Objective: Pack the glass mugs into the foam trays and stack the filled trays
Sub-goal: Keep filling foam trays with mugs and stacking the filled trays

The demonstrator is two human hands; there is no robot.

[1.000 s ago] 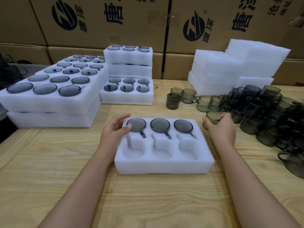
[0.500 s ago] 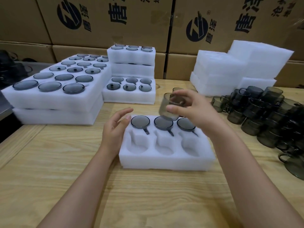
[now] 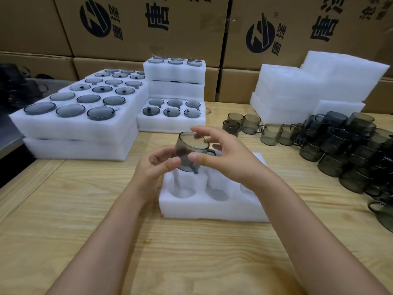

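A second ago the glass mug [image 3: 190, 152] was gripped by the right hand alone, among the mugs right of the foam tray [image 3: 212, 207], and the tray's left edge was touched by the left hand. The mug has since been carried over the tray and is now held upright just above its near-left pocket. Its left wall is pinched by the left hand [image 3: 156, 167], thumb in front and fingers curled behind. Its rim and near wall are pinched between forefinger and thumb of the right hand [image 3: 227, 160]. A fourth mug is judged about to be seated. Two near pockets are seen empty; the third is hidden by the right forearm.

Left of the tray, filled trays [image 3: 78, 124] are stacked. A smaller filled stack [image 3: 174, 90] is set behind it, backed by cardboard boxes [image 3: 148, 28]. To its right lie loose mugs [image 3: 251, 126], blank foam [image 3: 308, 88] and a mug pile [image 3: 350, 150]. No obstacle is seen over the pocket; only the handle must be matched to its slot.
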